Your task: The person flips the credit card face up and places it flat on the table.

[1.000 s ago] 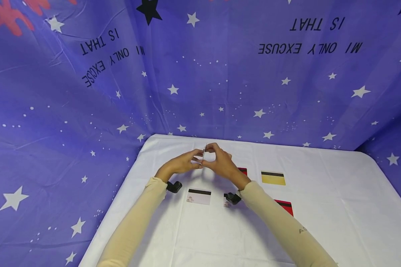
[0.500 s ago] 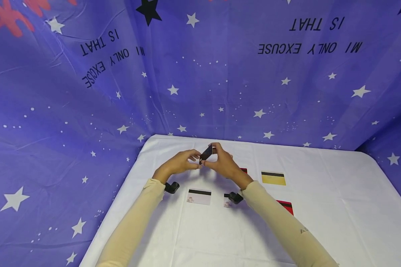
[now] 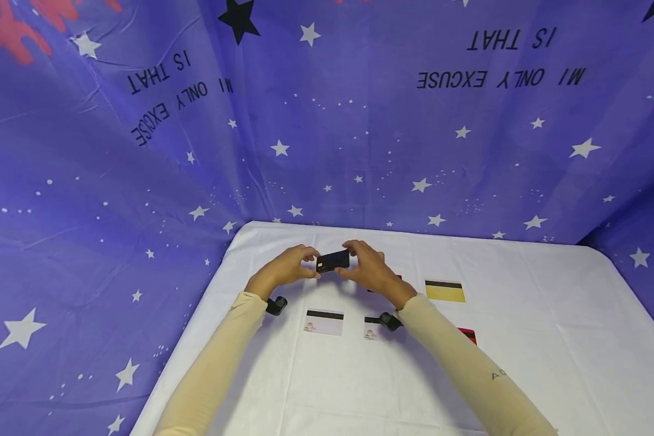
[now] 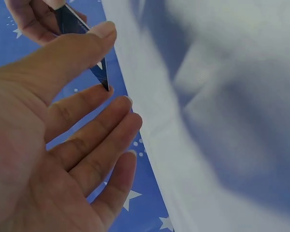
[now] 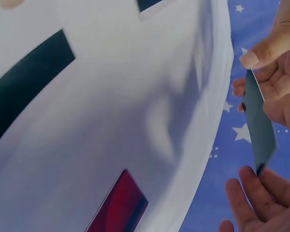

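Note:
A black bank card [image 3: 333, 261] with a small pale chip is held above the far part of the white table, its dark face towards the head camera. My left hand [image 3: 287, 266] holds its left end between thumb and index finger; in the left wrist view the other fingers [image 4: 104, 157] of that hand are spread loosely. At the card's right end my right hand [image 3: 366, 266] grips the long edges between thumb and fingers. The right wrist view shows the card [image 5: 258, 121] nearly edge-on between both hands.
On the white table [image 3: 327, 387] lie two pale cards, one left [image 3: 324, 323] and one partly hidden card [image 3: 372, 330] by the right wrist camera. A yellow card [image 3: 445, 290] lies right. Red cards [image 3: 470, 335] are partly covered by the right arm. Starry blue cloth [image 3: 327, 121] hangs behind.
Between the hands the card has turned from edge-on to showing its black face. The hands have moved slightly apart, the left one a little to the left.

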{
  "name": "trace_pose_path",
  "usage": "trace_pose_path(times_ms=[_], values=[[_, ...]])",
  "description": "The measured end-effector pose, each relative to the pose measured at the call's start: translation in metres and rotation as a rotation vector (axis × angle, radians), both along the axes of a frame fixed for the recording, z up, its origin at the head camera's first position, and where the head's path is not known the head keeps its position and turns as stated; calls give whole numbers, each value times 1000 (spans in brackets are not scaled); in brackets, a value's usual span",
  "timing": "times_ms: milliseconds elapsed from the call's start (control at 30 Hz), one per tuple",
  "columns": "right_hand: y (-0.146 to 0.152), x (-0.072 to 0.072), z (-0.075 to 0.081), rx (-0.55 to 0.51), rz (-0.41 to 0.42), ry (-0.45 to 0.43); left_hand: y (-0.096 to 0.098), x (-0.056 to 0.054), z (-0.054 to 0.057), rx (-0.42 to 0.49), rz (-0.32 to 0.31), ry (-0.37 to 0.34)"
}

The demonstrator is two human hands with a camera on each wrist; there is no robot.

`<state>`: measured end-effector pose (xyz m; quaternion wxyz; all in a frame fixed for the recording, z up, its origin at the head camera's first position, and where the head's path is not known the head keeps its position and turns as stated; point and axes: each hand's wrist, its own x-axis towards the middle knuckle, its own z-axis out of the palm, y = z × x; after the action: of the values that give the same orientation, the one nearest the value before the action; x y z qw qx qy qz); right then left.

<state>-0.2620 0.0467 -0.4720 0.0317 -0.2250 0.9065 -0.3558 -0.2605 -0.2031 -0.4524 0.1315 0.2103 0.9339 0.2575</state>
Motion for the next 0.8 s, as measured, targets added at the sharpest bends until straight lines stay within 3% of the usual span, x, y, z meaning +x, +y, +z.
trace_pose_path(times_ms=[333,800], values=[[6,-2,-6,195,85,-35,1,-2,-12,-117,17,46],[3,-5,-23,254,54,-21,6,-2,-24,-194,28,132]])
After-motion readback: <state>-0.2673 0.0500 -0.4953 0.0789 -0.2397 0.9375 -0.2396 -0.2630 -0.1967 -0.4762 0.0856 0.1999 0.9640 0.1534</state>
